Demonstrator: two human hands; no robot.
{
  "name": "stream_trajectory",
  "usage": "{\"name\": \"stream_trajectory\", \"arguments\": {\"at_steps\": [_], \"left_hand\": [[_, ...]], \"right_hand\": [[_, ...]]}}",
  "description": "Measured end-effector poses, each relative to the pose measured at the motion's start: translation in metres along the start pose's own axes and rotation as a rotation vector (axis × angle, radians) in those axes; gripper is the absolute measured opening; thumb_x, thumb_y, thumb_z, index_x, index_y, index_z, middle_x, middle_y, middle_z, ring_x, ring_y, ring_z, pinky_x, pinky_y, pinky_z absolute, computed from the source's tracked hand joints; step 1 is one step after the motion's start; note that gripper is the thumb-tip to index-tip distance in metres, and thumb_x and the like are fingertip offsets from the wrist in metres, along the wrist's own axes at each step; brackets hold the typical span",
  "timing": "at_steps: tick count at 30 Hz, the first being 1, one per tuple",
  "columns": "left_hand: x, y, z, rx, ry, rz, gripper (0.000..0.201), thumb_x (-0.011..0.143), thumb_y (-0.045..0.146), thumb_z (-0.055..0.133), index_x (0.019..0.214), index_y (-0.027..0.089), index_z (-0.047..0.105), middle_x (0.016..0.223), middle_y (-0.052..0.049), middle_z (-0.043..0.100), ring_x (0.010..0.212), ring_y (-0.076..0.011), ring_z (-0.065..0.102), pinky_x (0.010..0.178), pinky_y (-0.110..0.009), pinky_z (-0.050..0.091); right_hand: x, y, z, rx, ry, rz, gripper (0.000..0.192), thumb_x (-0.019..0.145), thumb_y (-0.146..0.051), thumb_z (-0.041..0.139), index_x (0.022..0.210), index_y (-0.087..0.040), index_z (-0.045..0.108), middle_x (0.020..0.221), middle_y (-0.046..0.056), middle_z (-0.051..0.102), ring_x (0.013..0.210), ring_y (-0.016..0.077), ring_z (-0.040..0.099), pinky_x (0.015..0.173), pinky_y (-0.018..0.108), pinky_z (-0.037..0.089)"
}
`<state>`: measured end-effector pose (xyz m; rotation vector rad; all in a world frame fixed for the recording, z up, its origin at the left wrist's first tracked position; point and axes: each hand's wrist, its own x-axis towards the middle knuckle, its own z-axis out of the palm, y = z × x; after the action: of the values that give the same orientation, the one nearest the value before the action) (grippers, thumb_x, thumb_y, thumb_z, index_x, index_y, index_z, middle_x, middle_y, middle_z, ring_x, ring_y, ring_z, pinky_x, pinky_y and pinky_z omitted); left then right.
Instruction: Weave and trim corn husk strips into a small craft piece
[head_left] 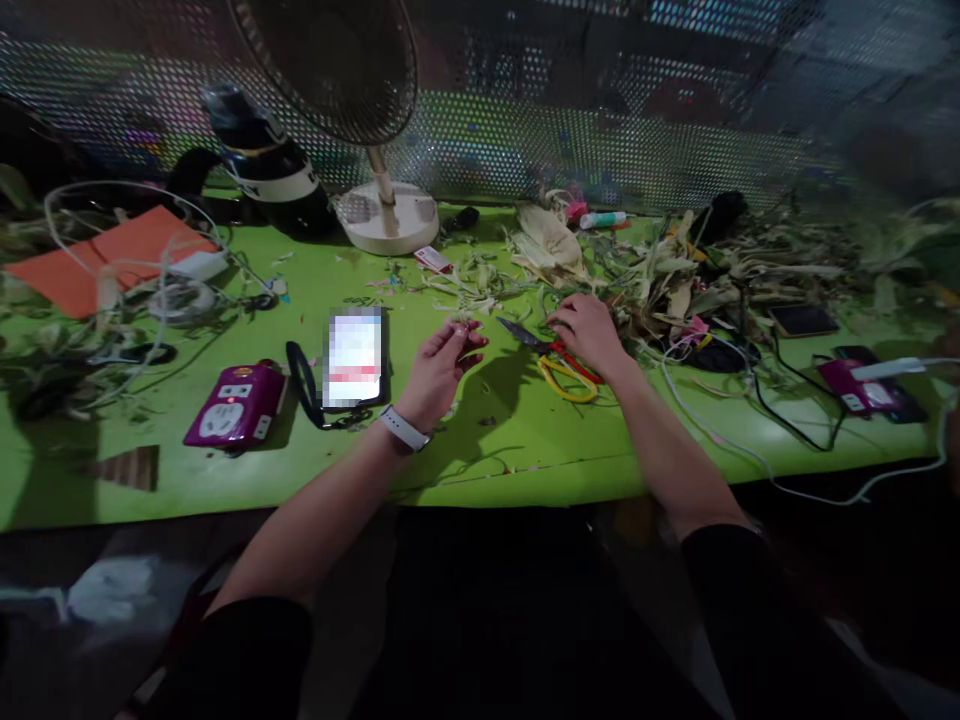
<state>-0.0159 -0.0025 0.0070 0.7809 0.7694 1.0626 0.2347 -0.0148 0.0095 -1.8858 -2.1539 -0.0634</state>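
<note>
L hand (437, 375): fingers curled, thumb near index; can't tell if they pinch a scrap. R hand (591, 332): fingers part-bent, tips low, hold unclear. Dark-bladed scissors w/ red & yellow loop handles (544, 347) on bright-green table (525, 440), betw. hands, just beside R. Farther R: heap of dry, pale-green leaves/stalks (660, 285). L of L hand: rect. dark-edged phone, lit screen (355, 360).

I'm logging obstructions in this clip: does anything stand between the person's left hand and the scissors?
Nothing visible does: green tabletop shows between the left hand and the scissors. The right hand is by the red handle, outside that gap.
</note>
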Motion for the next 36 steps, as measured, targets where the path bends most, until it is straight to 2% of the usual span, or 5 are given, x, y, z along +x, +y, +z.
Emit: {"name": "stream_trajectory", "arguments": {"at_steps": [13,20,23,30,36], "left_hand": [[-0.001,0.000,0.002,-0.010,-0.029,-0.001,0.022,0.079,0.036,0.075,0.087,0.017,0.068,0.077,0.000,0.066,0.078,-0.0096,0.065,0.071,-0.021,0.048],[-0.003,0.002,0.003,-0.011,-0.028,-0.010,0.022,0.080,0.037,0.074,0.086,0.017,0.067,0.078,0.000,0.066,0.078,-0.0096,0.063,0.073,-0.022,0.048],[-0.002,0.001,0.003,-0.007,-0.026,-0.014,0.020,0.081,0.035,0.073,0.087,0.017,0.068,0.078,0.000,0.065,0.078,-0.0094,0.063,0.074,-0.023,0.048],[-0.002,0.001,0.003,-0.019,-0.038,-0.012,0.020,0.081,0.035,0.074,0.086,0.017,0.068,0.078,0.000,0.065,0.077,-0.0084,0.062,0.072,-0.021,0.048],[-0.003,0.002,0.004,-0.012,-0.037,-0.016,0.017,0.082,0.034,0.073,0.086,0.018,0.069,0.077,0.000,0.065,0.076,-0.0086,0.062,0.072,-0.022,0.048]], "right_hand": [[0.013,-0.002,0.016,0.076,-0.068,0.179,0.010,0.084,-0.024,0.061,0.088,-0.018,0.068,0.110,0.014,0.062,0.110,0.0324,0.053,0.096,0.048,0.039],[0.004,0.019,-0.013,0.320,0.162,0.066,0.011,0.086,-0.032,0.061,0.084,-0.021,0.062,0.098,0.008,0.064,0.101,0.0253,0.056,0.094,0.041,0.042],[0.001,0.017,-0.014,0.303,0.218,0.088,0.013,0.088,-0.033,0.058,0.086,-0.021,0.063,0.101,0.008,0.064,0.103,0.0260,0.056,0.095,0.043,0.042],[0.007,-0.002,0.017,0.069,0.026,0.147,0.010,0.083,-0.025,0.063,0.089,-0.021,0.070,0.120,0.012,0.062,0.120,0.0339,0.047,0.102,0.052,0.035],[0.012,-0.001,0.018,0.132,0.014,0.217,0.008,0.081,-0.019,0.060,0.080,-0.019,0.069,0.110,0.013,0.067,0.115,0.0317,0.052,0.102,0.051,0.036]]}}
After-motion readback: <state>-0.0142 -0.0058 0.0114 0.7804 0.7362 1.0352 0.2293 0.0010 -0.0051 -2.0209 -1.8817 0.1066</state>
